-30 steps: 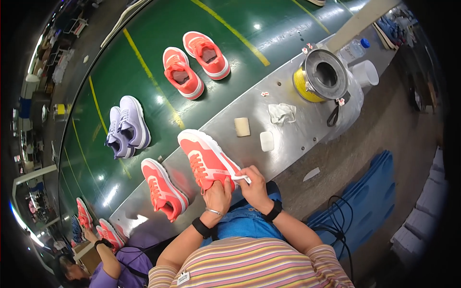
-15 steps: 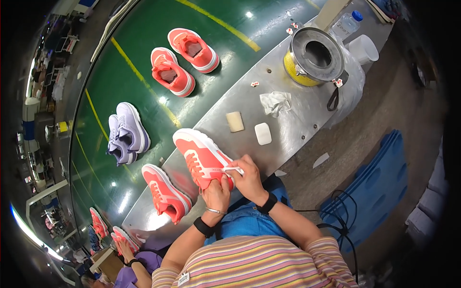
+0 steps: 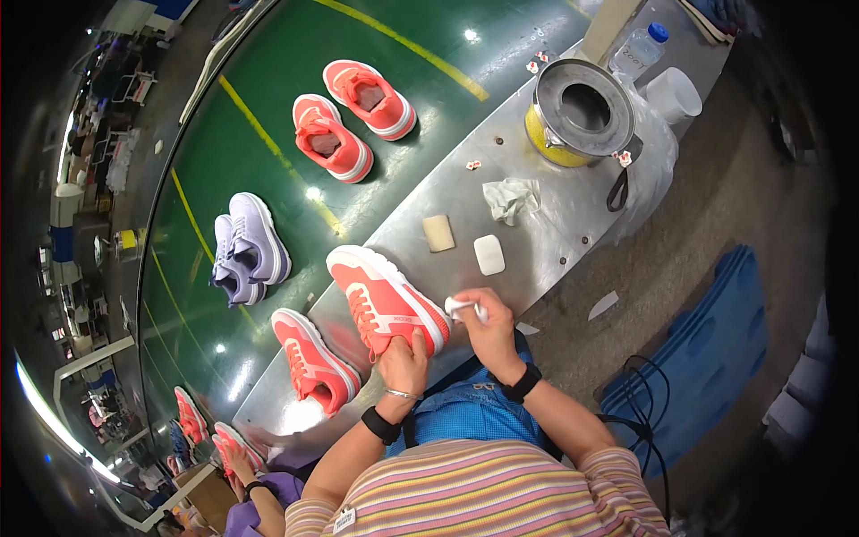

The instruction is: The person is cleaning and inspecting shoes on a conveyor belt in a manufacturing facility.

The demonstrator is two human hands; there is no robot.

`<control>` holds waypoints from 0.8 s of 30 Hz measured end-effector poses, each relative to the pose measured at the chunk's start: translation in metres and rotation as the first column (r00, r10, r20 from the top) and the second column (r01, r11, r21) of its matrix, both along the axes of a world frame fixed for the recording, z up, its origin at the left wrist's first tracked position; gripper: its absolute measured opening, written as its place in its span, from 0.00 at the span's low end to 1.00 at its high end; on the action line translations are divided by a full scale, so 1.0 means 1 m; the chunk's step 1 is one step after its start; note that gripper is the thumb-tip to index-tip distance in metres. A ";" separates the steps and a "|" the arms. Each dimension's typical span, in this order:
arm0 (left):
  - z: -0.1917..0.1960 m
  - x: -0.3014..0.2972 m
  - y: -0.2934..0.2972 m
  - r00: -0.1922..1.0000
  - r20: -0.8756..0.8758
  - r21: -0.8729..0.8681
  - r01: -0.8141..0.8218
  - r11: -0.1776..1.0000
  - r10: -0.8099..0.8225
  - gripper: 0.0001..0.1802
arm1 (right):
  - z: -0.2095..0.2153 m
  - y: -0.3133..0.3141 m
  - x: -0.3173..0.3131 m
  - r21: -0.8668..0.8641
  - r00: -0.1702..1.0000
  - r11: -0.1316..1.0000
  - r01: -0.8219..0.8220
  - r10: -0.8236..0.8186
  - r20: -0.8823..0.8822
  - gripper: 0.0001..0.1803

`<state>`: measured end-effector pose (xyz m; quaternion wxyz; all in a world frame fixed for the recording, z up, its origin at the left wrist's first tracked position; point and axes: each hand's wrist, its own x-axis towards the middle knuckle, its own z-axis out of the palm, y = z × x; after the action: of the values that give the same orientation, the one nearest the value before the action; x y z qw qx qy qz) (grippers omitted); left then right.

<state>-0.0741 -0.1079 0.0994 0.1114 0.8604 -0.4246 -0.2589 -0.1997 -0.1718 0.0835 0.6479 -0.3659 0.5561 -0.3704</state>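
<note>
A coral running shoe with a white sole (image 3: 383, 288) rests on the steel ledge, toe pointing away to the left. My left hand (image 3: 404, 365) grips it by the heel collar, thumb against its side. Just right of the heel, my right hand (image 3: 492, 335) pinches a small white wad (image 3: 454, 307), perhaps cloth or foam. The wad appears slightly apart from the shoe's heel. To the left of my left hand lies a second coral shoe (image 3: 309, 353), untouched. Beyond the held shoe are a beige sponge block (image 3: 438, 233) and a white rounded pad (image 3: 489, 255).
A green conveyor belt (image 3: 295, 224) carries a lilac pair (image 3: 259, 237) and a coral pair (image 3: 344, 148). On the steel ledge (image 3: 420, 201) are crumpled tissue (image 3: 512, 199), a metal-topped yellow can (image 3: 557, 148), a bottle (image 3: 640, 49) and a white cup (image 3: 673, 94). A co-worker's hand (image 3: 240, 467) touches another shoe.
My right hand has drawn the white wad off the shoe's side, rightward past the heel. My left hand keeps its grip, and the shoe stays nearly in place.
</note>
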 end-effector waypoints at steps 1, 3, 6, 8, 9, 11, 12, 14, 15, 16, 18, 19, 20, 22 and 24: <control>0.000 -0.002 -0.001 1.000 -0.001 -0.006 0.001 1.000 -0.001 0.23 | 0.003 0.002 0.000 -0.006 1.000 1.000 0.001 -0.001 -0.001 0.07; -0.001 -0.005 0.000 1.000 0.015 -0.012 -0.018 1.000 0.018 0.24 | 0.007 0.005 0.003 -0.344 0.979 0.921 -0.185 0.140 -0.152 0.08; -0.003 -0.007 0.001 1.000 0.009 -0.040 -0.016 0.999 0.016 0.24 | -0.001 0.012 0.000 -0.441 0.930 0.830 -0.342 0.231 -0.287 0.08; -0.002 -0.006 0.003 1.000 0.014 -0.048 -0.022 0.999 0.023 0.24 | 0.004 0.022 -0.005 -0.508 0.909 0.766 -0.393 0.239 -0.342 0.08; -0.001 -0.006 0.004 0.999 0.017 -0.064 -0.028 0.998 0.029 0.24 | 0.001 0.037 -0.011 -0.510 0.910 0.766 -0.392 0.243 -0.335 0.08; -0.001 -0.004 0.004 1.000 0.011 -0.042 -0.015 0.999 0.015 0.24 | -0.010 0.059 -0.027 -0.357 0.854 0.779 -0.515 0.435 -0.284 0.07; -0.003 -0.002 0.004 1.000 0.003 -0.020 0.003 1.000 -0.003 0.23 | -0.013 0.061 -0.035 -0.249 0.879 0.847 -0.469 0.421 -0.222 0.08; -0.002 0.002 0.011 0.999 -0.046 -0.020 -0.025 0.999 0.024 0.23 | -0.001 0.034 -0.044 -0.163 0.926 0.918 -0.361 0.333 -0.177 0.08; -0.003 0.005 0.013 0.994 -0.101 -0.029 -0.041 0.999 0.038 0.23 | 0.001 0.025 -0.048 -0.081 0.948 0.949 -0.303 0.293 -0.122 0.08; -0.007 0.009 0.019 0.994 -0.094 -0.032 -0.052 0.998 0.048 0.23 | 0.010 0.012 -0.049 -0.042 0.950 0.955 -0.293 0.285 -0.130 0.08; -0.012 0.017 0.032 0.932 -0.340 -0.226 -0.208 0.952 0.123 0.19 | 0.012 0.006 -0.047 -0.018 0.954 0.957 -0.290 0.287 -0.085 0.07; -0.003 0.015 0.025 0.932 -0.339 -0.233 -0.217 0.948 0.130 0.19 | 0.012 0.004 -0.046 0.017 0.960 0.962 -0.272 0.273 -0.056 0.07; 0.017 0.012 0.011 0.828 -0.505 -0.190 -0.381 0.905 0.243 0.18 | 0.014 0.005 -0.045 0.012 0.957 0.958 -0.286 0.286 -0.056 0.08; 0.040 0.013 0.003 0.656 -0.663 -0.102 -0.556 0.825 0.360 0.15 | 0.025 0.002 -0.037 -0.061 0.949 0.948 -0.313 0.310 -0.062 0.08; 0.040 0.018 0.010 0.671 -0.659 -0.167 -0.570 0.804 0.339 0.15 | 0.037 -0.003 -0.028 -0.179 0.940 0.923 -0.341 0.333 -0.076 0.06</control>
<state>-0.0560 -0.0977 0.1391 0.4569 0.7761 -0.1739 -0.3982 -0.2281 -0.1746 0.1200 0.6516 -0.5242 0.4612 -0.2966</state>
